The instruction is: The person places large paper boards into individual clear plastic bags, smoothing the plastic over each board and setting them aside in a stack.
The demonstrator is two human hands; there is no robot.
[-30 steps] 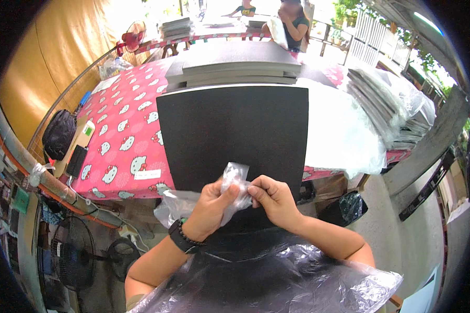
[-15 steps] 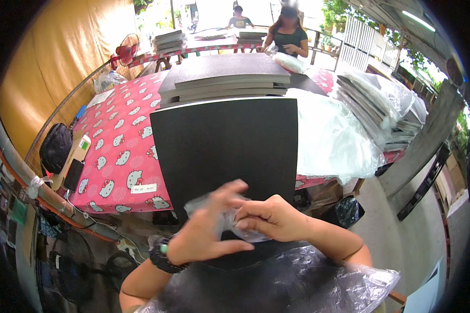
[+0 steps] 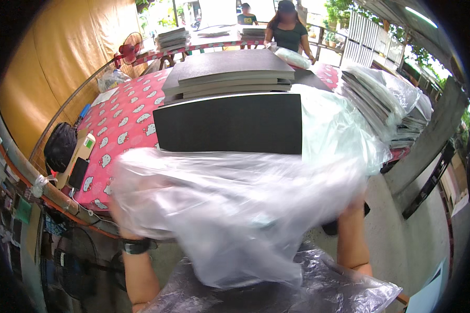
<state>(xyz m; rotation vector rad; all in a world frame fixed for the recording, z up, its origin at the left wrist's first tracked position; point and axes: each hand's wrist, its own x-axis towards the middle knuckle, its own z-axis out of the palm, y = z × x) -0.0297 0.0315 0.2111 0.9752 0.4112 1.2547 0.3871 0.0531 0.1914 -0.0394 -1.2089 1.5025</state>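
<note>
A large clear plastic bag [image 3: 235, 219] is spread wide in front of me, blurred with motion. My left hand [image 3: 121, 211] grips its left edge, seen dimly through the film, with a black watch on the wrist below. My right hand [image 3: 352, 201] holds the right edge and is mostly hidden behind the plastic; only the forearm shows. Beyond the bag, a black rectangular board [image 3: 230, 125] lies flat on the table, its near edge covered by the bag.
A stack of black boards [image 3: 230, 73] sits behind the flat one, and bagged boards [image 3: 386, 99] pile up at the right. The tablecloth [image 3: 122, 120] is pink and patterned. A black pouch [image 3: 60, 146] and phones [image 3: 78, 172] lie left. A person [image 3: 290, 31] stands at the far table.
The small crumpled bag that both hands pinched near the board's front edge is now shaken open into a wide sheet, with the hands pulled far apart. The view has tilted up.
</note>
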